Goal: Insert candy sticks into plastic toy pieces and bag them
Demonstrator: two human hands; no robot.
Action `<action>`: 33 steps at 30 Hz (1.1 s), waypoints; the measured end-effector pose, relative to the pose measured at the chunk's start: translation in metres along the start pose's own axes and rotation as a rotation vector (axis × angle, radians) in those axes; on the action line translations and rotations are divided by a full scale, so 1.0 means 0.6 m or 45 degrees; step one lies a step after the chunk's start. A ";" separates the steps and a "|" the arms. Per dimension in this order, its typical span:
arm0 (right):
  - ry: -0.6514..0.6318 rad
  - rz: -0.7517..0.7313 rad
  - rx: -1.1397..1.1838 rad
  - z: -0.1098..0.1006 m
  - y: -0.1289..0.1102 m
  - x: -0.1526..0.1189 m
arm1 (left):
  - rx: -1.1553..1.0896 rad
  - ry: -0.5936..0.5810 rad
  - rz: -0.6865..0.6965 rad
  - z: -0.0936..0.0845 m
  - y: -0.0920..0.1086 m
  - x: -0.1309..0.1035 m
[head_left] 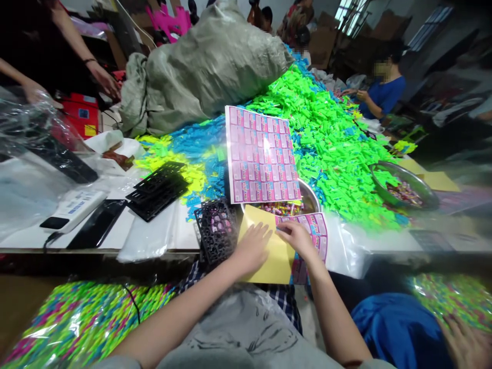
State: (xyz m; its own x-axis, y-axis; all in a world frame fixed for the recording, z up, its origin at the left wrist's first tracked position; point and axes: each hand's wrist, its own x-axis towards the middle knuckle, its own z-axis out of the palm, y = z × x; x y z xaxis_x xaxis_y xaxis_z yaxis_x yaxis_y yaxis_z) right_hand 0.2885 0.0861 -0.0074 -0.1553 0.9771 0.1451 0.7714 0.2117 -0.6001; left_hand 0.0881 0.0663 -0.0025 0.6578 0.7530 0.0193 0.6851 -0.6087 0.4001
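Observation:
In front of me lies a yellow backing sheet (272,266), joined along its right side by a pink-and-blue printed sticker sheet (319,233). My left hand (251,251) rests on the yellow paper with its fingers stretched out. At the border between yellow and print, my right hand (300,240) has thumb and fingers pinched together on the sticker sheet's edge. A second printed sheet (261,159), covered in rows of pink labels, leans just beyond, partly over a metal bowl (310,197) of small colourful pieces. Black perforated plastic trays (215,230) are stacked left of my left hand.
Green plastic pieces (326,138) form a large heap behind, beside blue and yellow ones. A big grey sack (215,61) rests on it. Further left are more black trays (156,189) and a white device (75,207). Another bowl (403,187) stands right; other people are nearby.

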 end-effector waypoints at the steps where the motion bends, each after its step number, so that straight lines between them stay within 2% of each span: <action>1: 0.005 0.000 0.000 0.001 -0.002 0.001 | -0.001 0.002 -0.001 0.000 0.000 0.000; 7: 0.017 0.001 0.027 0.003 -0.004 0.003 | 0.001 -0.003 0.001 0.003 -0.001 0.000; 14: 0.055 0.078 0.023 0.000 0.015 0.015 | -0.003 0.001 -0.006 0.002 -0.001 0.003; 18: 0.123 0.116 0.002 -0.013 0.040 0.047 | -0.029 -0.029 -0.035 -0.005 0.003 0.005; 22: 0.212 0.167 -0.001 -0.045 0.071 0.097 | -0.075 -0.069 -0.062 -0.016 0.008 0.005; 24: 0.296 0.218 0.001 -0.070 0.085 0.117 | -0.093 -0.076 -0.077 -0.018 0.010 0.005; 27: 0.524 0.328 0.006 -0.116 0.100 0.128 | -0.093 -0.047 -0.095 -0.012 0.010 0.006; 30: 0.753 0.407 0.021 -0.154 0.101 0.117 | -0.082 -0.007 -0.102 0.000 0.009 0.010; 33: 0.933 0.432 0.181 -0.171 0.084 0.098 | -0.064 0.023 -0.123 0.007 0.009 0.019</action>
State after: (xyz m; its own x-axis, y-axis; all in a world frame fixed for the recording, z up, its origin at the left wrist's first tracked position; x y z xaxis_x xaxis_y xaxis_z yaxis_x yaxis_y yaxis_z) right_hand 0.3819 0.1523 0.0518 0.5529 0.7388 0.3852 0.6106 -0.0447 -0.7907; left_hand 0.1008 0.0706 -0.0041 0.5835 0.8121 -0.0049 0.7278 -0.5203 0.4467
